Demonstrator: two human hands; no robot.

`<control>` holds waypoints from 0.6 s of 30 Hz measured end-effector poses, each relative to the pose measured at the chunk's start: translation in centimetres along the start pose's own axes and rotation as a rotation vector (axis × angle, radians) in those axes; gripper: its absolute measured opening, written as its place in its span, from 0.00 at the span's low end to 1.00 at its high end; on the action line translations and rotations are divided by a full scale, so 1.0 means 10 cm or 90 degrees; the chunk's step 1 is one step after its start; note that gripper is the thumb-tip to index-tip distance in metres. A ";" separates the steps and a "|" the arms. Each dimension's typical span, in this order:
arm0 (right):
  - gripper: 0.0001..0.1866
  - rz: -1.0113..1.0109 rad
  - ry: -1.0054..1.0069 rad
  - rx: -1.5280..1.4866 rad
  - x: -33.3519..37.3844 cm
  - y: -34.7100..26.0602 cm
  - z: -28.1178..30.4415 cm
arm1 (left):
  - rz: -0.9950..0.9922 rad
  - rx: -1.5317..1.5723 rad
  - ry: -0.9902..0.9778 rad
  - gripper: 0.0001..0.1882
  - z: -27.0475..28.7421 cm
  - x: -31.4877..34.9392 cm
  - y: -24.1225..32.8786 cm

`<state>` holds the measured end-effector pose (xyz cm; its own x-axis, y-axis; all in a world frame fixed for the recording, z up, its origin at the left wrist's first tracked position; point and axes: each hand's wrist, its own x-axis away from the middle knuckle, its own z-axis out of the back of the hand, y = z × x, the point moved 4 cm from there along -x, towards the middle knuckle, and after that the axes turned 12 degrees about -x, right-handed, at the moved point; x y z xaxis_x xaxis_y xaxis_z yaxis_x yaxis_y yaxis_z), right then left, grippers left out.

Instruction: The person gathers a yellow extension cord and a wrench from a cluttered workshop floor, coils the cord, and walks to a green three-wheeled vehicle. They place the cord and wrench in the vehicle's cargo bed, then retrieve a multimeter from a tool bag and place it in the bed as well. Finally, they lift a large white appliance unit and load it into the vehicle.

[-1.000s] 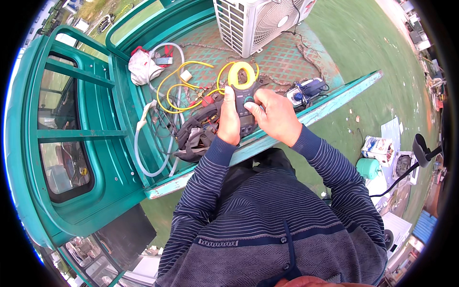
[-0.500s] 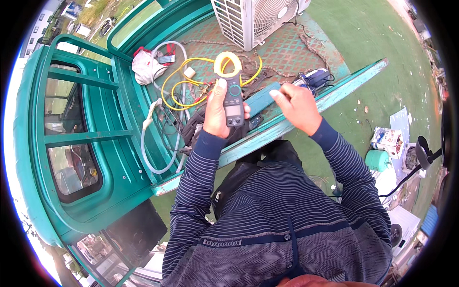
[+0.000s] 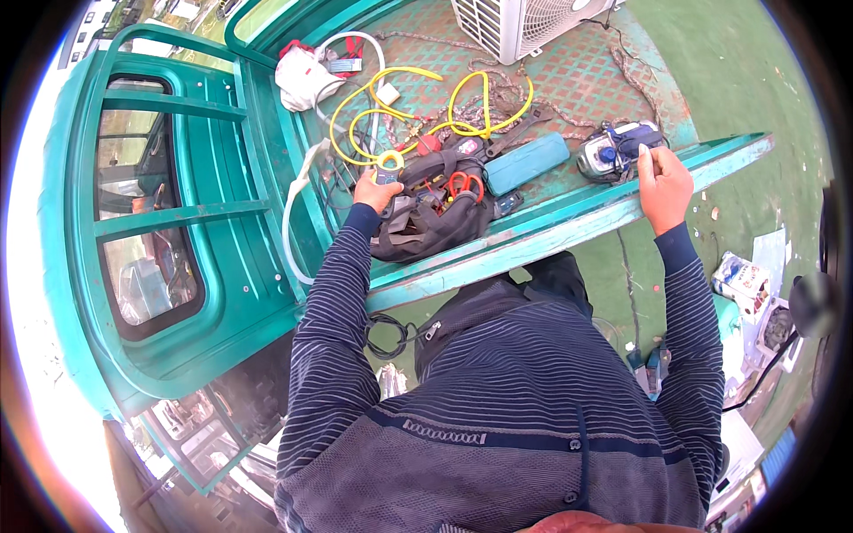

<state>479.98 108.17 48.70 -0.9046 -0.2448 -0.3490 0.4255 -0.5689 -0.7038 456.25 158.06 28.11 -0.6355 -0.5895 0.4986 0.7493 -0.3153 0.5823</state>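
Note:
My left hand [image 3: 377,192] grips a clamp meter [image 3: 388,163] with a yellow jaw, low over the left end of a black tool bag [image 3: 440,233]. Red-handled pliers [image 3: 466,183] and other tools stick out of the open bag. Beside it lies a long teal case [image 3: 528,164]. My right hand [image 3: 666,190] is closed, thumb up, over the truck bed's side board [image 3: 569,222]. Nothing shows in its fingers. It is nearest to a grey and blue device [image 3: 613,153] on the bed; whether they touch is hard to tell.
A yellow hose [image 3: 487,108] loops over the bed behind the bag, with a rope [image 3: 635,80] farther right. An outdoor air-conditioner unit [image 3: 524,31] stands at the far side. A white bag [image 3: 304,78] and a pale hose [image 3: 290,231] lie by the green cab [image 3: 227,293].
My left hand has lowered the clamp meter leftward to the tool bag. My right hand has moved right, from near the teal case to beside the grey and blue device. The view has shifted.

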 end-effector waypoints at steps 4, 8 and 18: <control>0.14 -0.009 0.031 -0.012 -0.01 0.05 0.01 | -0.103 -0.155 0.042 0.42 -0.06 0.14 0.55; 0.13 -0.015 0.034 -0.004 -0.02 0.10 0.05 | -0.245 -0.234 -0.154 0.43 -0.33 0.10 0.70; 0.12 -0.055 0.056 -0.010 -0.06 0.02 0.01 | -0.044 -0.663 -0.180 0.44 -0.95 0.28 0.42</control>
<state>480.62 108.12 48.80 -0.9324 -0.1253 -0.3390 0.3471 -0.5719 -0.7433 459.37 148.02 25.84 -0.6029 -0.3951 0.6932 0.4153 -0.8972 -0.1501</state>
